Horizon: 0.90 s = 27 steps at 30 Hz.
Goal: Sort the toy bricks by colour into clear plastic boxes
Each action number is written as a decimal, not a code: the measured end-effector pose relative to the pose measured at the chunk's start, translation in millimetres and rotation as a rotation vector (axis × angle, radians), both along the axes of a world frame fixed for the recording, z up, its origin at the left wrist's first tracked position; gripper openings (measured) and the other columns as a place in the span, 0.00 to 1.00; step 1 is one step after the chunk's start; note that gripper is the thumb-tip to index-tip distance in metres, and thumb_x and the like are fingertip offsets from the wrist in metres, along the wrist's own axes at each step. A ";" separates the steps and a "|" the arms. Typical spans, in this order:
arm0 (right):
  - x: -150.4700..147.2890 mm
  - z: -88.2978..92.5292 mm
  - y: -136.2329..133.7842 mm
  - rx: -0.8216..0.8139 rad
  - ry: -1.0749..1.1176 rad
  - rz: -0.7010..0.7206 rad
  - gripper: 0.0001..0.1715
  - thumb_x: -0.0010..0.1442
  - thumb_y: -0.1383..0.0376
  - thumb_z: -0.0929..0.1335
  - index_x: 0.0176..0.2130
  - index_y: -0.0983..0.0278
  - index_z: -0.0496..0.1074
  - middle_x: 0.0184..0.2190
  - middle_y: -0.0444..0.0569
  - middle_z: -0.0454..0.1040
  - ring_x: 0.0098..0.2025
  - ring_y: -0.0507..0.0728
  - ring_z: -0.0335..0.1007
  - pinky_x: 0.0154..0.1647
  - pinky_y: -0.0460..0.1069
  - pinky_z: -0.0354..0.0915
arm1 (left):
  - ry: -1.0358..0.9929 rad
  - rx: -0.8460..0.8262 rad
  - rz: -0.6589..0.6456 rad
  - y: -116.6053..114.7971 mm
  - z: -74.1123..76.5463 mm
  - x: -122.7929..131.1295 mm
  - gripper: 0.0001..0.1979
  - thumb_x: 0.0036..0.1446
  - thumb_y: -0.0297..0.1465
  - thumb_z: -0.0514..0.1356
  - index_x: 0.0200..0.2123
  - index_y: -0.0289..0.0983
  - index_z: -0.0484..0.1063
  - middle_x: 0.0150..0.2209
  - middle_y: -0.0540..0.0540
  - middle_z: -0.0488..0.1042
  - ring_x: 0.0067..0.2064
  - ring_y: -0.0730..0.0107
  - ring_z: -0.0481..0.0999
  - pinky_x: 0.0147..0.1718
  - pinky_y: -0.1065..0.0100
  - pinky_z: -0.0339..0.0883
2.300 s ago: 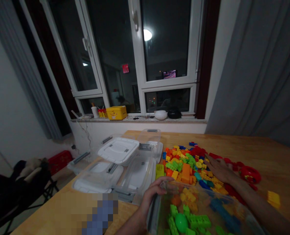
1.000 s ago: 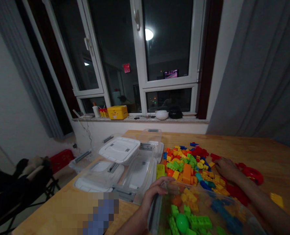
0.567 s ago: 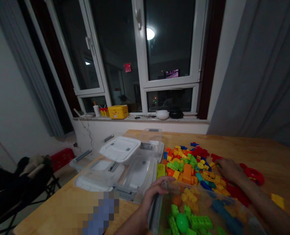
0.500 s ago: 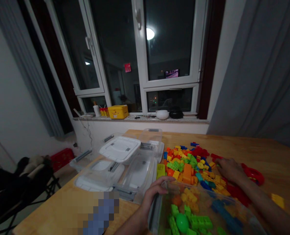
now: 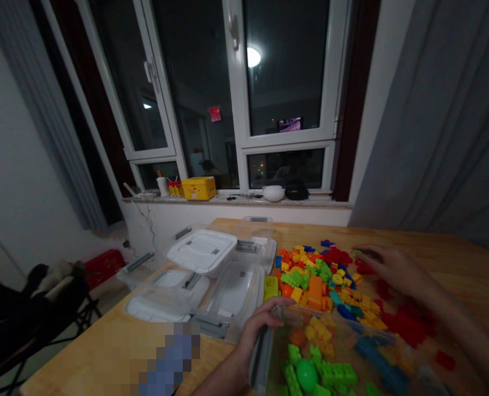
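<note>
The left hand (image 5: 264, 319) grips a rectangular transparent plastic bin (image 5: 261, 355) toward the wooden bench's (image 5: 442, 247) near edge. The right hand (image 5: 396, 269) pinches a small green piece (image 5: 357, 252) beside piled multicoloured plastic bricks (image 5: 310, 275).

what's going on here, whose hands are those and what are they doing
A person is handling toy blocks at a wooden table. The left hand grips the edge of a clear box with green blocks and a green ball in it. The right hand is raised just past the loose pile of blocks, seemingly with a small green piece at its fingertips. More clear boxes and white lids sit to the left.
</note>
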State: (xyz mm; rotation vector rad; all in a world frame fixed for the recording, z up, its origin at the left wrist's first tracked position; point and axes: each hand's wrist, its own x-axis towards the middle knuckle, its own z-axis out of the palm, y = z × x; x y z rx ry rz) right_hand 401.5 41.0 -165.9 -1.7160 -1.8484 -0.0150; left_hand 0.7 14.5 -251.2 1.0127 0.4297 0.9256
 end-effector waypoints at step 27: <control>-131.4 49.2 -141.8 -0.229 -0.047 0.570 0.11 0.66 0.59 0.68 0.44 0.46 0.81 0.43 0.39 0.89 0.41 0.58 0.86 0.42 0.49 0.80 | -0.014 -0.051 -0.013 -6.7 8.9 4.9 0.24 0.44 0.29 0.61 0.47 0.38 0.82 0.55 0.43 0.80 0.63 0.44 0.71 0.65 0.54 0.52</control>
